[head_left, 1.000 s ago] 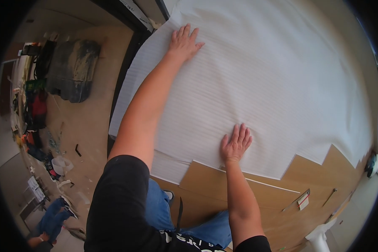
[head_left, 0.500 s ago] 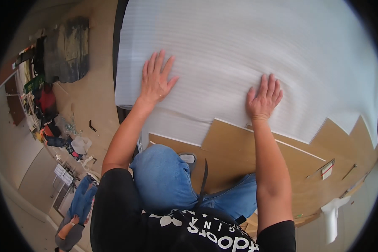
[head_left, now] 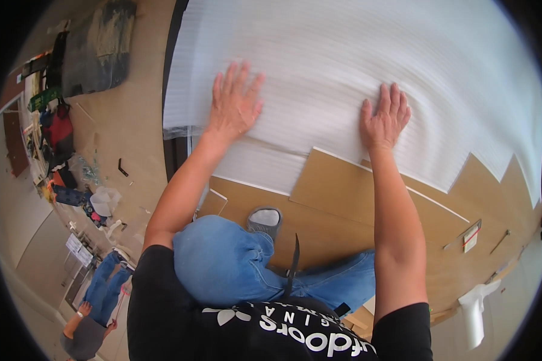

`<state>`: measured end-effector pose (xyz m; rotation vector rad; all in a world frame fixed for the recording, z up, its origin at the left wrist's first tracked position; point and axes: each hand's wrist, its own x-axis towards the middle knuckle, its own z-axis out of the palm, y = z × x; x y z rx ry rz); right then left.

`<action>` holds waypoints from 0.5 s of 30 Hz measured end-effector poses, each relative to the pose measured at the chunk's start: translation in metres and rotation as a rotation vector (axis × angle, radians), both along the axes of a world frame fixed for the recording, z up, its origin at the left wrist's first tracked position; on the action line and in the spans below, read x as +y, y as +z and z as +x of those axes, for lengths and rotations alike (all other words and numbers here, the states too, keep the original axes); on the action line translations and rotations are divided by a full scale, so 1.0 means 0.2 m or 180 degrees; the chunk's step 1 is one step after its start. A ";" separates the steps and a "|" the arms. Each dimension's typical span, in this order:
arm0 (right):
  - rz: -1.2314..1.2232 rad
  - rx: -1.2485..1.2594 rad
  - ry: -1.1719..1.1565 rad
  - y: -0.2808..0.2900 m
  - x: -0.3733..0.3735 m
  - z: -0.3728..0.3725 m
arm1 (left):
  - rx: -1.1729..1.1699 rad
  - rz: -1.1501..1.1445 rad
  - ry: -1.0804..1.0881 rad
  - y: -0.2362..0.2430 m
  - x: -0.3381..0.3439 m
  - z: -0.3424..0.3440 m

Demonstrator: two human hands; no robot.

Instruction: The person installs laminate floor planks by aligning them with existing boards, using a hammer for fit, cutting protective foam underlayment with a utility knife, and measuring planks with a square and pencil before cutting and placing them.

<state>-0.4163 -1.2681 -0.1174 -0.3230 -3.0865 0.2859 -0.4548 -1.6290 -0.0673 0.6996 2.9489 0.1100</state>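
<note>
A large white ribbed foam underlay sheet [head_left: 355, 66] covers the floor ahead of me. My left hand [head_left: 235, 102] lies flat on it, fingers spread, close to the sheet's left edge. Further right, my right hand [head_left: 384, 117] presses palm-down with fingers apart, just above the sheet's near edge. Both hands hold nothing. Light brown laminate floor planks [head_left: 343, 192] lie in stepped rows below the sheet, and its near edge runs over them. My knee in blue jeans [head_left: 223, 259] and a grey shoe [head_left: 265, 219] rest on the planks.
Bare brown subfloor [head_left: 126, 120] lies to the left with a dark mat [head_left: 96, 48], bags and clutter along the wall. Another person in jeans [head_left: 99, 295] crouches at lower left. A small red-and-white tool [head_left: 471, 236] and a white object [head_left: 474, 310] lie at lower right.
Both hands have slid across the white sheet toward me and to the right in view. My knee and shoe have come into view as my body shifted forward.
</note>
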 end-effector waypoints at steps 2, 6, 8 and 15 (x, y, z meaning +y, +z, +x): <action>0.0027 0.0032 0.0005 0.00 0.01 0.01 | -0.0080 0.0049 -0.0169 0.04 0.07 0.13; -0.0423 0.0222 0.0283 0.12 0.04 0.12 | -0.0284 0.0278 -0.0271 -0.13 0.07 0.34; -0.0481 0.0213 0.0520 0.24 0.03 0.33 | -0.0132 0.0176 -0.0263 -0.19 0.02 0.38; -0.0238 -0.0950 0.0270 0.39 0.04 1.13 | -0.0065 -0.0058 -0.0317 -0.15 0.04 0.42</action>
